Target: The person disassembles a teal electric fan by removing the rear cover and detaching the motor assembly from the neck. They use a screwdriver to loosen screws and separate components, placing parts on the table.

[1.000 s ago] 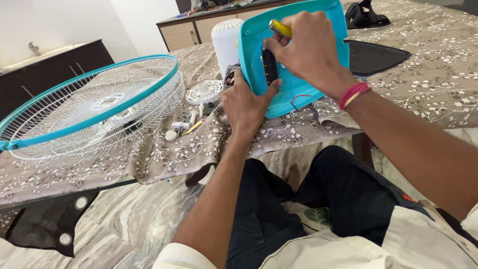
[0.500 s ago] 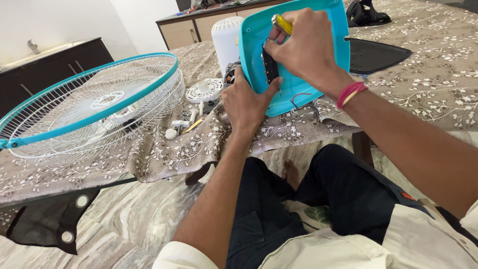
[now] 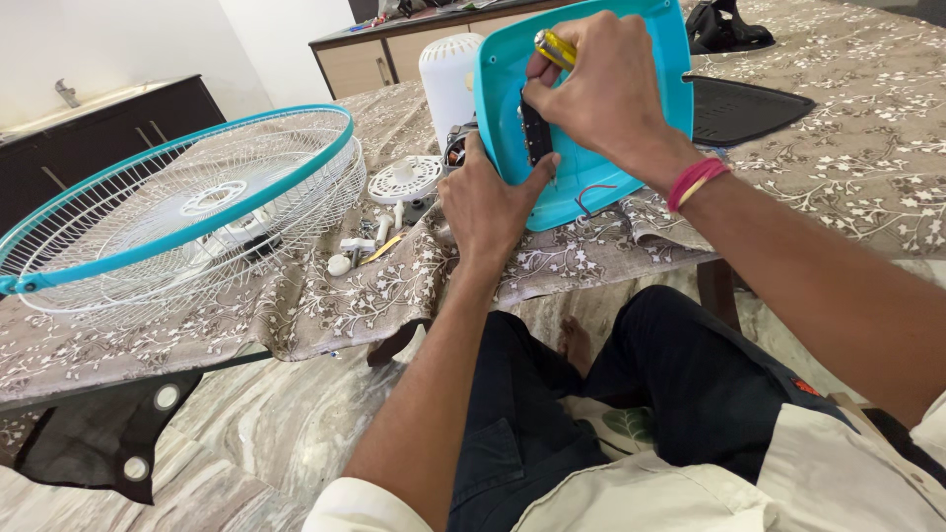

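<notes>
Head view, looking down over my lap: nearest are my dark trousers (image 3: 552,414) and the pale shirt hem, with the marbled floor (image 3: 266,433) beside them. Beyond my knees runs the edge of the worktop (image 3: 838,187), draped in a brown flowered cloth that hangs over the near side.

My left hand (image 3: 485,209) comes up from below and grips the lower left rim of the turquoise fan housing (image 3: 581,172), which stands tilted on its edge on the cloth, hollow side toward me. The fingers are hooked behind the rim and the thumb presses inside, next to a narrow black part (image 3: 535,133) mounted in the housing. My right hand (image 3: 606,94), a pink thread band at its wrist, is clenched around a yellow-handled screwdriver (image 3: 554,47) at the housing's upper middle; the shaft is hidden by my fingers, so I believe, but cannot confirm, that its tip sits at the black part. Thin wires (image 3: 591,195) loop inside the housing's lower part.

Left of the housing lie small white fittings and a round white vented cap (image 3: 404,179), and further left the big white wire fan guard (image 3: 177,212) with a turquoise ring. Behind the housing stands a white motor cover (image 3: 448,79); right of the housing lies a flat black tray (image 3: 739,110).
</notes>
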